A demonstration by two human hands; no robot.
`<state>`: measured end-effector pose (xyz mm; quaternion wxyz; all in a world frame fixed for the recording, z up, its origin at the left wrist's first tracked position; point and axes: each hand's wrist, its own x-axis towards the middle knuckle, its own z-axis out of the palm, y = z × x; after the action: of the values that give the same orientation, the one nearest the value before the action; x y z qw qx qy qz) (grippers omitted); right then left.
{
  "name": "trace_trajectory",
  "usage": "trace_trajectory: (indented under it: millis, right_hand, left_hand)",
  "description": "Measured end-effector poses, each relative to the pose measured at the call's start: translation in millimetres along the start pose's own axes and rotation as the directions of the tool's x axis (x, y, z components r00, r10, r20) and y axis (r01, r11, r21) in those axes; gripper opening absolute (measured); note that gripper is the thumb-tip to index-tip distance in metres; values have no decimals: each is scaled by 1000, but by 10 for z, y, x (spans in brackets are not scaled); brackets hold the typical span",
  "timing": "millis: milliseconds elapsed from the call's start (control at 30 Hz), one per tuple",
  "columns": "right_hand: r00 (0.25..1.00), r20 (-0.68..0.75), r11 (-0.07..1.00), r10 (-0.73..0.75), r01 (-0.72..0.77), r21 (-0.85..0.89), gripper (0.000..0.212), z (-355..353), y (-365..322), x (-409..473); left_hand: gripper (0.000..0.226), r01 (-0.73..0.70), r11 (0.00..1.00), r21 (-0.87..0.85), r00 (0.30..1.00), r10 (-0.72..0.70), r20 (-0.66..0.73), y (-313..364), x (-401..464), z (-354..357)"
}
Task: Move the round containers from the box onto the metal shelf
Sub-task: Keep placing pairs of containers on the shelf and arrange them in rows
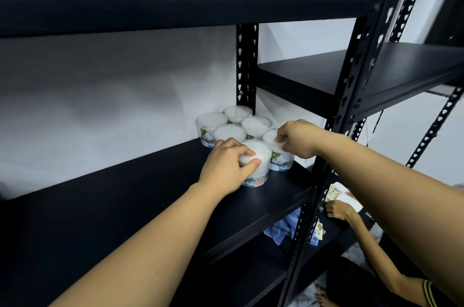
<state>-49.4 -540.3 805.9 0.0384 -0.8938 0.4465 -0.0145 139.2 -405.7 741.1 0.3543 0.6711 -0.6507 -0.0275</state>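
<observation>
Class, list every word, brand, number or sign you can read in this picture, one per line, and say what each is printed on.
"COTTON BUD": partly cut off, on the label of the front container that the left hand grips.
Label on the container under the right hand: too blurred.
Printed paper beyond the shelf: too small.

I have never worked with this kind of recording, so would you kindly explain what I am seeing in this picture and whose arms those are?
There is no machine: the single picture comes from a camera worn on a person's head, looking down at their own arms. The left hand grips the lid of the nearest round container on the black metal shelf. The right hand pinches the rim of the container beside it. Four more containers stand behind, near the white wall. At lower right, another person's hand shows beyond the shelf post.
</observation>
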Motion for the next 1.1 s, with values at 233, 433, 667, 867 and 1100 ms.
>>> trace_trajectory:
  millis: [233,433,667,867,1100]
  right_hand:
    - [999,-45,998,-1,4,69,31,2,-79,-66]
    - [979,-178,972,-98,133,196,33,-54,-483,-96]
    - [946,-122,913,-300,322,250,33,99,-1479,-8]
    - [861,-63,821,-504,501,273,37,305,-2598,-45]
    - [698,-70,633,-713,683,365,39,505,-3852,-351]
  left_hand:
    - [38,-1,1000,19,1000,1,7,9,-5,-25]
    - [51,33,999,43,999,-31,-43,-166,-224,-321]
    - [45,214,962,172,976,-204,-73,-655,-845,-1113]
    - [41,340,901,270,940,-316,-128,-1007,-1692,-1892]
    - [43,471,800,371,877,-382,-290,-1136,-2621,-2660]
